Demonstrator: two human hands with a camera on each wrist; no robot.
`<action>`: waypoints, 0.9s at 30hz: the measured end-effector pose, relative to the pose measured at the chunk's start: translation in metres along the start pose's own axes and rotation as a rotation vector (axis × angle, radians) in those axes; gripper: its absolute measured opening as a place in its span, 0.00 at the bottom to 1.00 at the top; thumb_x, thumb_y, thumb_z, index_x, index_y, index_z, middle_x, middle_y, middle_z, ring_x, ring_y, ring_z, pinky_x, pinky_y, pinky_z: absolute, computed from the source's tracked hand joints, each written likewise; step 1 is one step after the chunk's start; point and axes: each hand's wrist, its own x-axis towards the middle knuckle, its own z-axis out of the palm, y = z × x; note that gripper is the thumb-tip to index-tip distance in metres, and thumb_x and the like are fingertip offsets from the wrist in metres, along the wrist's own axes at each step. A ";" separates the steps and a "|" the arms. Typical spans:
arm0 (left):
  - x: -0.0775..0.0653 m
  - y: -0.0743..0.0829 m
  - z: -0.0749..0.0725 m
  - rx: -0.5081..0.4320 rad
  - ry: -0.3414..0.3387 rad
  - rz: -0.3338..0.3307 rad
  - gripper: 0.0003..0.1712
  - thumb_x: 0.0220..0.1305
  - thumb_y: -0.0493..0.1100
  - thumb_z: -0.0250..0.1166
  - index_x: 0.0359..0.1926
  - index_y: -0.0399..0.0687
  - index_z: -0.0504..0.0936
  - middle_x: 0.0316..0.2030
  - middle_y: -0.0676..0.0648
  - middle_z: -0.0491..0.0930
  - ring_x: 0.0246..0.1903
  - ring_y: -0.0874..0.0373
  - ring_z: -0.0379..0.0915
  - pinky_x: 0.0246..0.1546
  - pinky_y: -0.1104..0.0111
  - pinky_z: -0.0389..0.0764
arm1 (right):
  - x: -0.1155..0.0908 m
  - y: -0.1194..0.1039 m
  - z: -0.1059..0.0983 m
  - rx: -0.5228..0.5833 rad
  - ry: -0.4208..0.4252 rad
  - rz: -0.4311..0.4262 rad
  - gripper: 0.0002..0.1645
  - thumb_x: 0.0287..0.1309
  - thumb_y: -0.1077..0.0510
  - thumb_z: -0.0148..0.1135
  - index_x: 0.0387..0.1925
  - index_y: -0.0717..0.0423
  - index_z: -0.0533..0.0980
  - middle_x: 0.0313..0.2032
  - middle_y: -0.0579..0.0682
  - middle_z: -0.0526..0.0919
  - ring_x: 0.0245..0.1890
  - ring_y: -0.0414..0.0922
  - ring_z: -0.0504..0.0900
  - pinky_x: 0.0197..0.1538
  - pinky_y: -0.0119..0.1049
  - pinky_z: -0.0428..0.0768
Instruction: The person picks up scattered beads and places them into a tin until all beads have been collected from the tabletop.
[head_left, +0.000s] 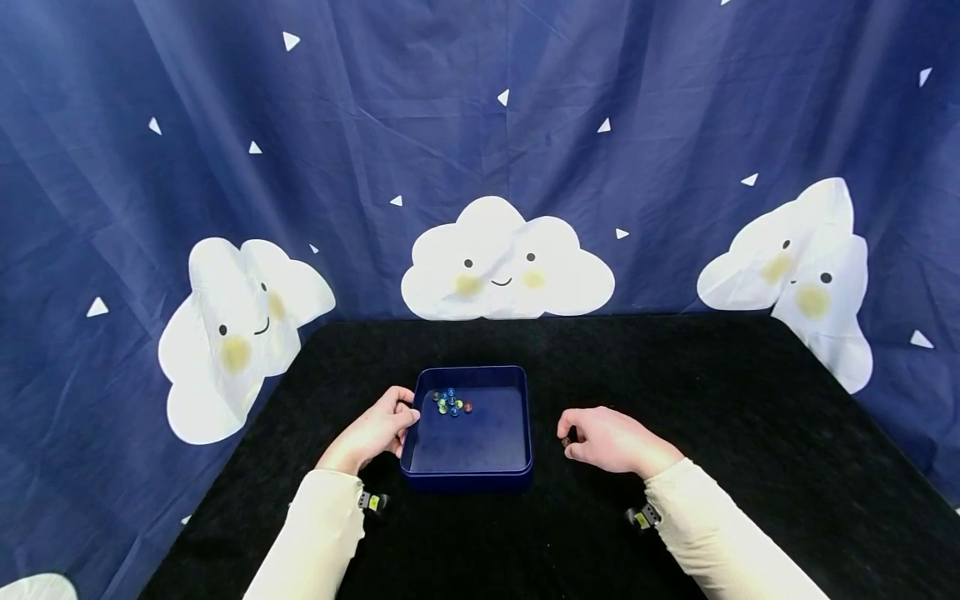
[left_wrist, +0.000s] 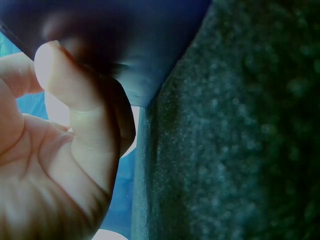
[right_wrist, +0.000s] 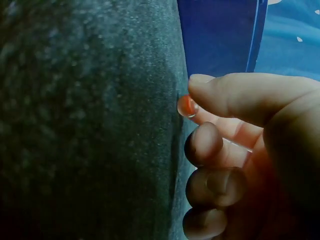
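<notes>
A shallow dark blue open box [head_left: 468,482] sits on the black cloth. Inside, toward its back left, lies a cluster of several glass marbles [head_left: 452,403], blue, yellow-green and reddish. My left hand [head_left: 375,432] grips the box's left wall, thumb at the rim; the left wrist view shows curled fingers [left_wrist: 92,135] against the outer side. Right of the box, low over the cloth, my right hand [head_left: 611,440] pinches a clear marble with an orange swirl [right_wrist: 188,106] between thumb and index finger. Its other fingers [right_wrist: 205,142] are curled, and no other object shows among them.
Black cloth [head_left: 720,400] covers the table around the box. Behind it hangs a dark blue curtain [head_left: 360,100] printed with smiling white clouds and small white triangles. A small camera device is worn at each wrist, including the left wrist camera [head_left: 373,502].
</notes>
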 end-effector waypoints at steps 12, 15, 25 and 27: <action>-0.001 0.001 0.002 0.006 0.012 -0.001 0.21 0.68 0.35 0.55 0.59 0.34 0.62 0.29 0.40 0.68 0.21 0.53 0.67 0.18 0.64 0.77 | -0.003 0.002 0.003 -0.034 0.004 -0.021 0.12 0.53 0.58 0.71 0.34 0.41 0.76 0.20 0.35 0.70 0.20 0.35 0.69 0.28 0.35 0.71; 0.000 0.001 0.001 0.009 0.009 -0.002 0.21 0.69 0.35 0.54 0.59 0.34 0.62 0.29 0.40 0.69 0.20 0.54 0.67 0.19 0.64 0.78 | -0.004 0.002 0.004 -0.053 0.009 -0.034 0.12 0.52 0.59 0.71 0.34 0.42 0.76 0.20 0.34 0.70 0.21 0.34 0.69 0.29 0.35 0.71; -0.001 -0.001 0.000 -0.005 -0.003 0.004 0.20 0.69 0.34 0.54 0.59 0.34 0.61 0.29 0.41 0.68 0.20 0.55 0.67 0.19 0.64 0.78 | -0.008 0.001 0.004 -0.102 0.041 -0.014 0.13 0.51 0.59 0.72 0.33 0.41 0.76 0.20 0.33 0.70 0.21 0.34 0.69 0.29 0.36 0.71; -0.001 -0.002 0.000 -0.007 -0.003 0.006 0.20 0.69 0.35 0.54 0.59 0.34 0.61 0.29 0.41 0.68 0.20 0.55 0.66 0.19 0.64 0.77 | -0.008 0.000 0.003 -0.116 0.059 -0.013 0.13 0.51 0.59 0.71 0.31 0.40 0.75 0.19 0.33 0.69 0.21 0.35 0.69 0.28 0.37 0.71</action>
